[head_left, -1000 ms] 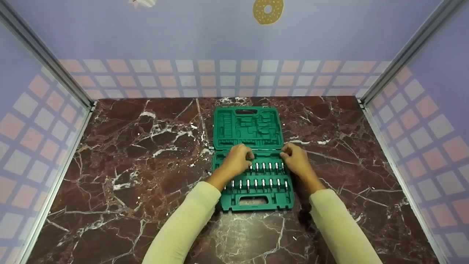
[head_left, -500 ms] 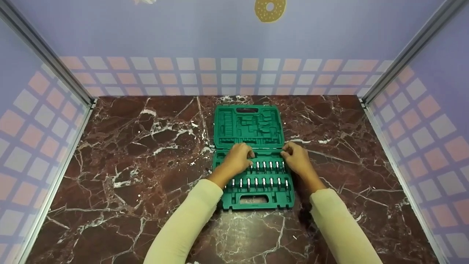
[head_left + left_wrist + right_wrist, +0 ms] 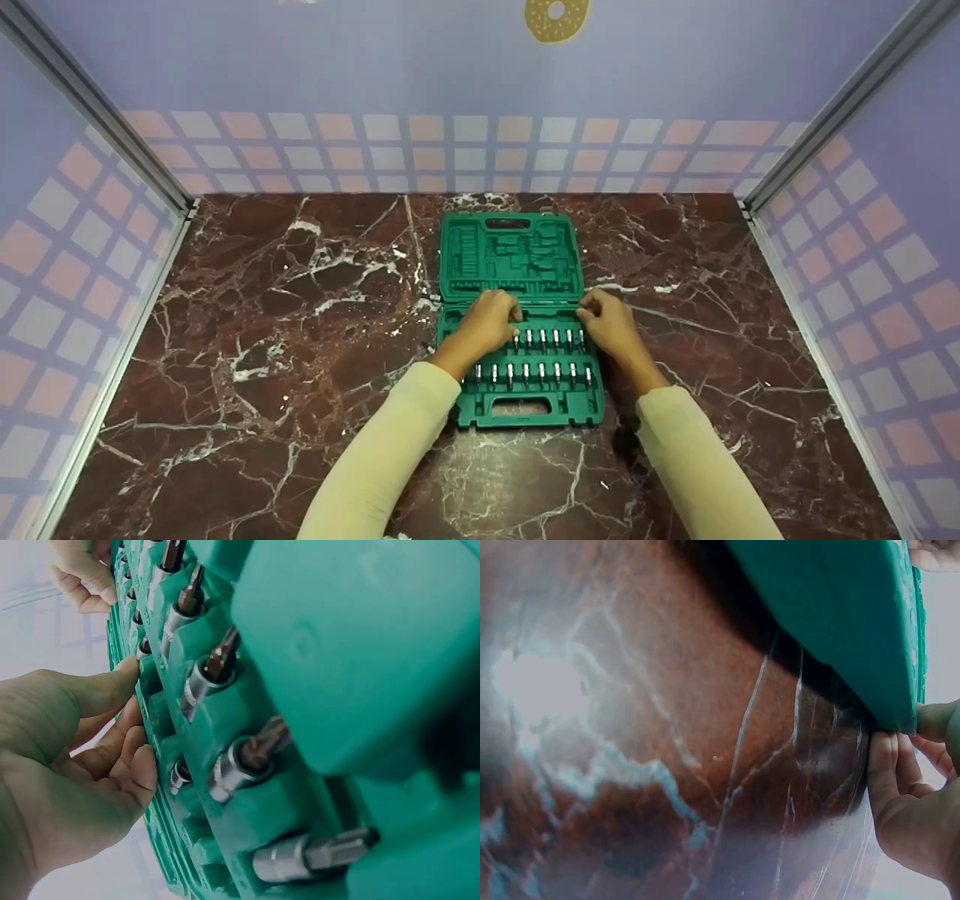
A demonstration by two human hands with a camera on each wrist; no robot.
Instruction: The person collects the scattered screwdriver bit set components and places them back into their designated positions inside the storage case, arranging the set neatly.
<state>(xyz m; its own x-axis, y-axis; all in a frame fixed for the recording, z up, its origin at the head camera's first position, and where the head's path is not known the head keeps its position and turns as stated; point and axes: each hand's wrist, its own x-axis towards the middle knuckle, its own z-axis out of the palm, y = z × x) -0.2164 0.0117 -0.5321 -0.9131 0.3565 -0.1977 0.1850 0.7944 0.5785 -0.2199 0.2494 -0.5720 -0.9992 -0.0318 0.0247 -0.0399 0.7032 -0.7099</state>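
Observation:
A green tool case (image 3: 512, 259) lies open on the table with its lid folded back. Two rows of silver bit sockets (image 3: 541, 373) with dark tips fill slots in the near half. My left hand (image 3: 486, 326) is over the back row, fingers bent and thumb tip right beside a bit socket. In the left wrist view, vacant slots (image 3: 159, 716) show next to this left hand (image 3: 86, 765); whether it holds something is hidden. My right hand (image 3: 609, 324) grips the case's right edge near the hinge, with thumb and fingers around its corner (image 3: 904, 716) in the right wrist view.
The dark red marbled table (image 3: 300, 360) is enclosed by lilac walls (image 3: 465, 67) with pink and white squares. The moulded lid (image 3: 512, 259) extends toward the back wall. A carry handle opening (image 3: 521, 401) is at the case's near edge.
The whole head view shifts slightly, raising the scene a few pixels. Both hands stay in place on the case, and the bit sockets do not visibly move.

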